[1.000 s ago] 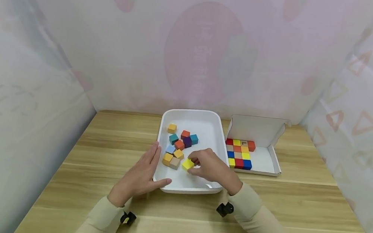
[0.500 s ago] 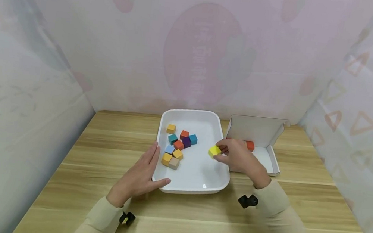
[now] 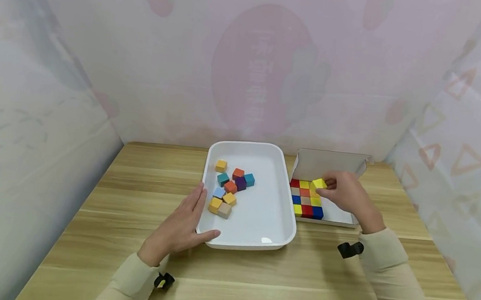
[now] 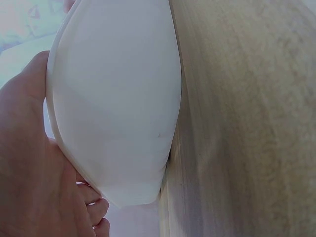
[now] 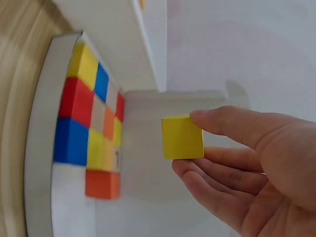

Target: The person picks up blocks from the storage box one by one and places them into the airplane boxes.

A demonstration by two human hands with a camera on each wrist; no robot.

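My right hand (image 3: 345,194) pinches a yellow cube (image 3: 319,183) (image 5: 182,137) between thumb and fingers, just above the coloured cubes (image 3: 307,199) packed in rows in the white cardboard box (image 3: 339,212) (image 5: 148,207). An orange cube (image 5: 102,183) sits at the end of the packed rows. My left hand (image 3: 181,226) (image 4: 29,163) lies flat against the near left rim of the white tray (image 3: 253,238) (image 4: 113,98), thumb along its front edge. Several loose cubes (image 3: 230,187) lie in the tray's left half.
The box lid (image 3: 328,165) stands upright behind the packed cubes. The wooden table (image 3: 133,183) is hemmed by a patterned backdrop (image 3: 253,64) at the back and both sides. The right part of the box floor is bare.
My right hand lifted the yellow cube out of the tray and carried it right, over the box's packed cubes. The left hand stayed on the tray.
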